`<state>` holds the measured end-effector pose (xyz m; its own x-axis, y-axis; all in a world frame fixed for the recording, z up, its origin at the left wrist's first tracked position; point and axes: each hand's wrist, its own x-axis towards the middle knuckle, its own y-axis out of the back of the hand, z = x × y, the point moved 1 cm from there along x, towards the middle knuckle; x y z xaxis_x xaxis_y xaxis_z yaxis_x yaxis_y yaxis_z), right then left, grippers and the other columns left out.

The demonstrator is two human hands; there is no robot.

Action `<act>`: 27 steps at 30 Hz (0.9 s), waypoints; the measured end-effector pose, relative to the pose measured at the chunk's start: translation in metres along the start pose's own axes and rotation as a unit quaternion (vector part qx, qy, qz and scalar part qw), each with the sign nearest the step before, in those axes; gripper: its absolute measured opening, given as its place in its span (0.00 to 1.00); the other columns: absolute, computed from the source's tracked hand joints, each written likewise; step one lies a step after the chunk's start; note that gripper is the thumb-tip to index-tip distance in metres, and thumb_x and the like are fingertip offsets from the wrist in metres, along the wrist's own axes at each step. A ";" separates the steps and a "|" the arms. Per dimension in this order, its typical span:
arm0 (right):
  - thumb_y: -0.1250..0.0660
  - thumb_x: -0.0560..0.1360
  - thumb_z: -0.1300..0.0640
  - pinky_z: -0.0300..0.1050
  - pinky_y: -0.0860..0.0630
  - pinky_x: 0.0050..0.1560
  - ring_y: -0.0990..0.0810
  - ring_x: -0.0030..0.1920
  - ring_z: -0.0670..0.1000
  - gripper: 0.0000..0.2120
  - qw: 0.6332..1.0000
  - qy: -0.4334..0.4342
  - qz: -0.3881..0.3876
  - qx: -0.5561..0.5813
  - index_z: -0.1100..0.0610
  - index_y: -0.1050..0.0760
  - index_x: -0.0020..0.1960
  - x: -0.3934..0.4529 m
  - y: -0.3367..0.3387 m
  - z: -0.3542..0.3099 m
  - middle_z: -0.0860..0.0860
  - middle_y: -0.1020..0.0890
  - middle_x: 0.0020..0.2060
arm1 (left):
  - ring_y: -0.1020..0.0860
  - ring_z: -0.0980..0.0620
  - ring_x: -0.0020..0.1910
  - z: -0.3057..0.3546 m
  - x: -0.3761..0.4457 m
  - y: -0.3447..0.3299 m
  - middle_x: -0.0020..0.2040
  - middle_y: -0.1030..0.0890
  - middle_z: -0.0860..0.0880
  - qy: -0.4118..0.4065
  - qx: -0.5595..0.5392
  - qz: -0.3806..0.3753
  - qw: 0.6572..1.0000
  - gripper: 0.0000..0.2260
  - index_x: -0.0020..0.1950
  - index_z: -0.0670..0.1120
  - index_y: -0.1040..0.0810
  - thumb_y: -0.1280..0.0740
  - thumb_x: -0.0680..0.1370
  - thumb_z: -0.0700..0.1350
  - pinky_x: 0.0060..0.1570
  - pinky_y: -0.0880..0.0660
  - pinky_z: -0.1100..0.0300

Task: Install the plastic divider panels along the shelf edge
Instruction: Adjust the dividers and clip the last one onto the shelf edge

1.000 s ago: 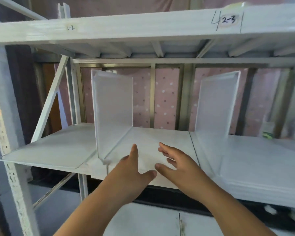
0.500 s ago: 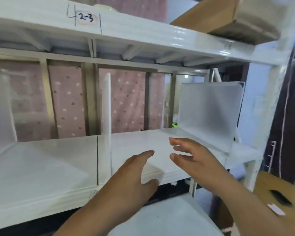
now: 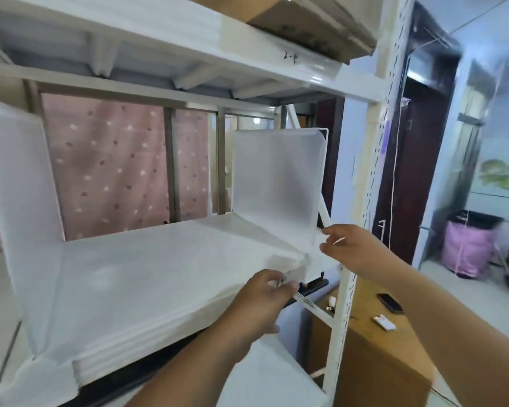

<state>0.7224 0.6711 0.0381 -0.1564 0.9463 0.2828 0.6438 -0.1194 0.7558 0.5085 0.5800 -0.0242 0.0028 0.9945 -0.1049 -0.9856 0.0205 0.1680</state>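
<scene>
A frosted plastic divider panel (image 3: 276, 183) stands upright at the right end of the white shelf (image 3: 147, 277). My left hand (image 3: 262, 298) curls its fingers round the panel's base at the shelf's front edge. At the panel's lower front corner, my right hand (image 3: 350, 249) pinches the edge between thumb and fingertips. A second divider panel (image 3: 18, 189) stands upright at the left, away from both hands.
The perforated white rack post (image 3: 346, 289) rises just right of my hands. A cardboard box (image 3: 309, 22) lies on the shelf above. Right of the rack, a wooden table (image 3: 376, 356) holds a phone (image 3: 390, 302). A pink bag (image 3: 467, 248) sits on the floor beyond.
My view has swung right along the shelf to its end. Both hands went from hovering open over the shelf to taking hold of the right-hand divider panel at its lower front.
</scene>
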 end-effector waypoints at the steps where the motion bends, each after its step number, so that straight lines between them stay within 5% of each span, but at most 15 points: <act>1: 0.30 0.79 0.47 0.45 0.22 0.54 0.19 0.56 0.50 0.22 1.000 -0.013 -0.008 -0.012 0.50 0.26 0.72 0.008 0.002 0.008 0.47 0.20 0.58 | 0.19 0.44 0.62 -0.004 0.010 -0.010 0.67 0.21 0.46 0.033 -0.061 -0.016 0.997 0.21 0.67 0.53 0.22 0.27 0.78 0.60 0.57 0.15 0.42; 7: 0.28 0.78 0.46 0.45 0.24 0.62 0.21 0.60 0.51 0.25 0.994 -0.015 -0.070 -0.083 0.51 0.26 0.73 0.052 0.000 0.046 0.48 0.20 0.64 | 0.15 0.31 0.58 -0.034 0.054 -0.066 0.61 0.18 0.35 0.156 -0.245 -0.088 0.953 0.22 0.60 0.50 0.23 0.28 0.75 0.64 0.52 0.15 0.38; 11: 0.27 0.77 0.46 0.48 0.31 0.71 0.26 0.69 0.51 0.28 0.982 0.026 -0.123 -0.142 0.49 0.28 0.75 0.077 -0.009 0.054 0.47 0.24 0.71 | 0.15 0.30 0.55 -0.055 0.086 -0.093 0.66 0.20 0.29 0.176 -0.461 -0.101 0.864 0.33 0.66 0.45 0.25 0.30 0.71 0.67 0.53 0.15 0.36; 17: 0.26 0.75 0.44 0.50 0.41 0.75 0.39 0.79 0.48 0.31 0.960 0.071 -0.196 -0.186 0.48 0.27 0.76 0.103 -0.022 0.063 0.49 0.30 0.77 | 0.21 0.28 0.67 -0.069 0.122 -0.114 0.66 0.18 0.30 0.122 -0.587 -0.107 0.793 0.40 0.73 0.49 0.28 0.38 0.69 0.73 0.70 0.28 0.31; 22: 0.28 0.77 0.44 0.48 0.30 0.66 0.24 0.66 0.52 0.26 0.950 0.094 -0.209 -0.214 0.49 0.24 0.73 0.108 -0.027 0.069 0.49 0.19 0.66 | 0.24 0.31 0.72 -0.071 0.141 -0.121 0.72 0.23 0.29 0.055 -0.631 -0.108 0.766 0.48 0.80 0.51 0.35 0.36 0.67 0.77 0.71 0.28 0.33; 27: 0.31 0.80 0.44 0.52 0.29 0.69 0.23 0.66 0.55 0.25 0.948 0.103 -0.204 -0.223 0.48 0.27 0.76 0.106 -0.030 0.073 0.53 0.20 0.67 | 0.27 0.31 0.75 -0.069 0.148 -0.126 0.73 0.25 0.28 -0.022 -0.648 -0.128 0.750 0.49 0.73 0.42 0.24 0.23 0.60 0.70 0.77 0.36 0.33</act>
<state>0.7413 0.7969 0.0021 -0.4976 0.8673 -0.0119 0.1252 0.0854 0.9885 0.6216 0.7177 -0.1284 0.1971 0.9782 0.0655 -0.2885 0.1217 -0.9497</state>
